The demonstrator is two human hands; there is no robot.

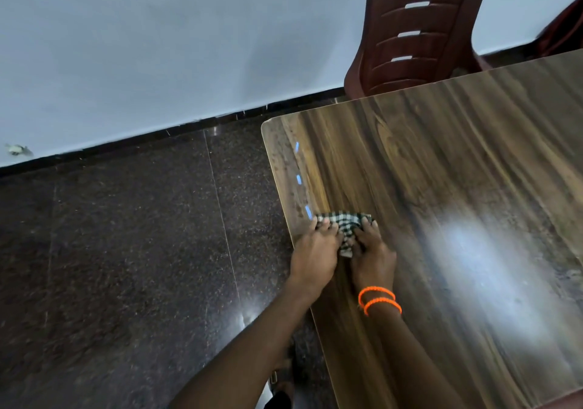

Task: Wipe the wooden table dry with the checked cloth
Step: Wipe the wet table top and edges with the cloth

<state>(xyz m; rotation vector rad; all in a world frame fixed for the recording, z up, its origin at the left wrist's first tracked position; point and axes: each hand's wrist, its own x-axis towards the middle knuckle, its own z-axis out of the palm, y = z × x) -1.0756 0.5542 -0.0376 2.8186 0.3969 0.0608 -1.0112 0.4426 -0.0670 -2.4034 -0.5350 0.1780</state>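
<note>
A bunched black-and-white checked cloth lies on the wooden table close to its left edge. My left hand presses on the cloth's left side, with its wrist hanging out past the table's edge. My right hand, with two orange bands on its wrist, presses on the cloth's right side. Most of the cloth is hidden under my fingers. A strip along the table's left edge looks speckled with droplets.
A dark red plastic chair stands at the table's far edge against the pale wall. Dark speckled floor tiles lie to the left of the table. A bright glare patch sits on the tabletop to the right.
</note>
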